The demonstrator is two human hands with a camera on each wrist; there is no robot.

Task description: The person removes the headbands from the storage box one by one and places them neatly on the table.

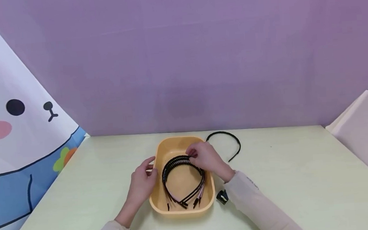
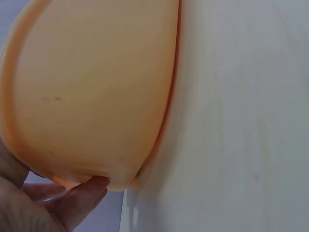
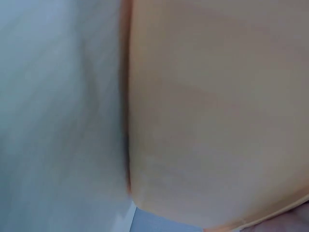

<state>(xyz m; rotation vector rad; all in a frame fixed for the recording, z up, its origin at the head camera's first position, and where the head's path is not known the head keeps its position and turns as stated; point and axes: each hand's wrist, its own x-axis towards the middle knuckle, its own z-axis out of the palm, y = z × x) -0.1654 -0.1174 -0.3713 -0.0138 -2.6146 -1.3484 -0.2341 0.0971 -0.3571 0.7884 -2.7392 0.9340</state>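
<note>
A yellow plastic basin [image 1: 182, 212] stands on the table with several thin black toothed headbands [image 1: 166, 177] bunched inside it. My left hand [image 1: 142, 184] holds the basin's left rim. In the left wrist view, its fingers [image 2: 79, 200] lie on the outer wall, and the thumb goes behind the rim. Over the basin's right side, my right hand [image 1: 204, 158] pinches the top of the bunched headbands; its fingertips partly hide the grip. Another black headband [image 1: 233, 137] lies on the table behind the right hand. In the right wrist view, only a bit of the hand [image 3: 285, 223] shows beyond the basin wall.
The pale table [image 1: 288, 179] reaches back to a purple backdrop [image 1: 180, 58]. A cartoon-printed cloth [image 1: 19, 148] slopes down on the left and a pale cloth [image 1: 364, 127] on the right. Small black devices sit at both wrists, one by the right sleeve [image 1: 222, 197].
</note>
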